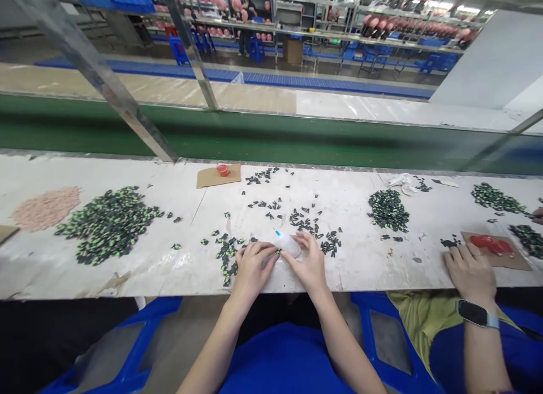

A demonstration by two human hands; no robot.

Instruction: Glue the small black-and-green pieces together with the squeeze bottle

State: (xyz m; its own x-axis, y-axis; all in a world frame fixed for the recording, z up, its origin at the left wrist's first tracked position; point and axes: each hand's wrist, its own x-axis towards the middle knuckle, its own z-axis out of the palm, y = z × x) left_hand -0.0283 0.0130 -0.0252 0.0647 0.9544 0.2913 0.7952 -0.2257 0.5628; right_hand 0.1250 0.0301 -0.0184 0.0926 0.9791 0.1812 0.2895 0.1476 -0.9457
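Note:
My right hand [310,265] is wrapped round a white squeeze bottle [289,245] with a blue needle tip, which leans up and to the left. At the table's front edge, my left hand [253,269] pinches a small black-and-green piece [278,251] between thumb and fingertips. The right thumb reaches close to that piece; whether it touches cannot be made out. Left of my left hand lies a loose cluster of black-and-green pieces [227,252]. Small plain black pieces [303,218] are scattered beyond and beside my right hand.
A large heap of black-and-green pieces [112,224] and a pink heap [46,207] lie at left. Behind sits cardboard [207,178] with a red lump [223,170]. Another pile [388,210] is at right, near a co-worker's hand [470,269]. A metal post [139,122] rises at the back edge.

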